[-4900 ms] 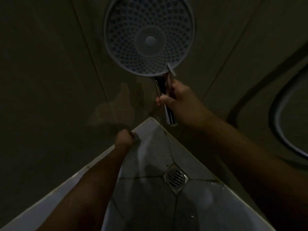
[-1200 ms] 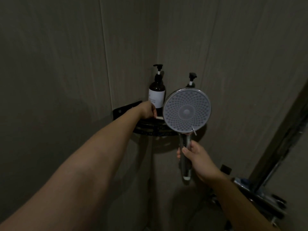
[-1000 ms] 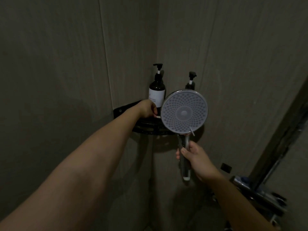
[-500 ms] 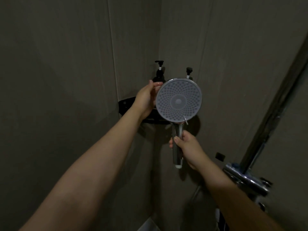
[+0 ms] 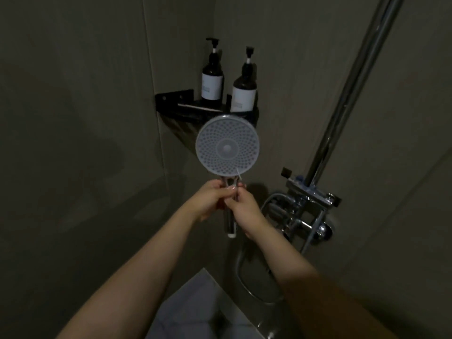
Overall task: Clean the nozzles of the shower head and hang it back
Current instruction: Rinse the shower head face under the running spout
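Both hands (image 5: pixel 226 203) grip shower head (image 5: pixel 227 144).

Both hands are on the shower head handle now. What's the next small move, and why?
Probably carry the shower head right and up toward the chrome riser rail to hang it: left hand and right hand both grip the handle, and it sits on no mount.

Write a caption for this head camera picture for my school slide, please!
Both hands, left hand and right hand, hold the shower head by its handle below two pump bottles.
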A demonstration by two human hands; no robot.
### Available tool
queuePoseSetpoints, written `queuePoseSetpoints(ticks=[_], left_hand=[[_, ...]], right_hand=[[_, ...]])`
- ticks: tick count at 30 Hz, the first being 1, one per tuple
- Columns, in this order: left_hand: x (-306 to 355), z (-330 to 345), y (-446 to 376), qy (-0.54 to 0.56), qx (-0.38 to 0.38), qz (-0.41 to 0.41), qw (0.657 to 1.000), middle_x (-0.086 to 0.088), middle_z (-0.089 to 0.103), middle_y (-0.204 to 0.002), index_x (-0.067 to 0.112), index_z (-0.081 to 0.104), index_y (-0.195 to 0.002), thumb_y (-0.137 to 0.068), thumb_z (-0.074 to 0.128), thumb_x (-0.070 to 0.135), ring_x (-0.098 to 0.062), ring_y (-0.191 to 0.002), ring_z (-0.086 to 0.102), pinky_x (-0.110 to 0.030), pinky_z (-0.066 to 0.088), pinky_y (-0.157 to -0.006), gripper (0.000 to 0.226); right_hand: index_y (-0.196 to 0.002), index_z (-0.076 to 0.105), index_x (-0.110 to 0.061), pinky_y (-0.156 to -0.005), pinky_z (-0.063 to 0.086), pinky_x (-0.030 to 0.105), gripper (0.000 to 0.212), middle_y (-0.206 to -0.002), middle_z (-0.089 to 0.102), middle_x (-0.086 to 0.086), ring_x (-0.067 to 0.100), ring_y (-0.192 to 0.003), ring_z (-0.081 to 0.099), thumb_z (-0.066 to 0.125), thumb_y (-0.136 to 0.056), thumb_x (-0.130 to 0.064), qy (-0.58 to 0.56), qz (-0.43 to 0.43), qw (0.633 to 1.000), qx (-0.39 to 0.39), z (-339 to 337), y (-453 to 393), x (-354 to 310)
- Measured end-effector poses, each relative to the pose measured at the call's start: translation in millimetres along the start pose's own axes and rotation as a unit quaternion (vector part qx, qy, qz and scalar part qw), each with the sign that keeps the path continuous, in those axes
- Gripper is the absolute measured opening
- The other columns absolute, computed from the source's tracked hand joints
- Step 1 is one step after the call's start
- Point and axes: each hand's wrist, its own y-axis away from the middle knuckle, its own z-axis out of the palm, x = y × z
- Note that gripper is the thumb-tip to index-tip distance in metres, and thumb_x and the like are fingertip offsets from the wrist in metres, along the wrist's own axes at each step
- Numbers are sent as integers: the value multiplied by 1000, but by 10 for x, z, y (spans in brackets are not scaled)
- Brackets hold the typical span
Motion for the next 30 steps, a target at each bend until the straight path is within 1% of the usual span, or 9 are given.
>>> queuePoseSetpoints(ticks=[3,5,8,13,17,21,24,26,30], left_hand=[[-294,96,120,-16,38,-19,999,-1,70,-89,8,63,-92,-94,42,1,-7,-81,67,-16,55,-72,22],[-471,137,198,21,66,-34,997,-5,67,-92,7,60,-91,-96,40,3,-10,-81,66,-17,56,-71,21],[-692,125,309,95,117,-85,985,-10,62,-89,7,54,-87,-97,38,3,-10,-65,67,-20,56,-66,20],[-1241,10,428,-26,133,-163,977,-4,54,-79,5,54,-100,-95,40,-2,-11,-70,55,-17,51,-63,16],[-1585,18,394,-118,111,-198,967,-9,59,-90,-5,49,-123,-92,44,-5,-12,-73,53,-20,47,-68,32],[-1939,69,272,-141,131,-208,959,-15,58,-124,-2,49,-128,-88,54,-2,-24,-106,58,-29,46,-89,40],[-2283,49,168,-149,151,-211,954,-13,63,-105,0,61,-107,-83,64,1,-23,-102,58,-31,46,-87,24],[-2504,9,92,-158,161,-217,950,-10,62,-87,5,61,-86,-80,69,3,-20,-90,56,-28,46,-77,10],[-3002,-104,-51,-216,149,-244,934,-6,54,-70,12,51,-66,-79,71,9,-17,-69,53,-28,46,-73,25]], right_hand=[[-122,56,-2,-99,40,32,33,-122,58,17,28,-116,54,51,-90,-3,131,12,991,-28,-3,143,196],[-94,66,-9,-81,44,27,15,-95,65,15,26,-92,60,53,-92,-17,222,50,973,-46,-68,240,305],[-54,50,-17,-74,46,32,40,-61,55,9,25,-69,56,55,-91,-31,236,138,961,50,-300,359,572],[-86,61,-1,-76,45,33,33,-94,63,25,33,-90,61,57,-89,-34,211,229,928,206,-668,538,904],[-88,63,5,-55,36,26,37,-86,61,18,23,-76,54,57,-90,-32,207,250,926,190,-818,481,1040],[-84,63,0,-70,36,27,33,-81,57,14,28,-86,56,54,-92,-30,231,226,932,162,-843,312,1204],[-110,60,10,-55,41,14,35,-94,61,19,29,-92,58,51,-95,-21,140,201,952,182,-821,160,1409],[-113,57,12,-47,38,6,33,-82,58,12,26,-77,57,49,-95,-14,72,184,959,204,-758,118,1534],[-105,59,11,-72,49,28,22,-68,56,6,16,-63,55,49,-93,-6,-26,110,969,218,-711,79,1814]])
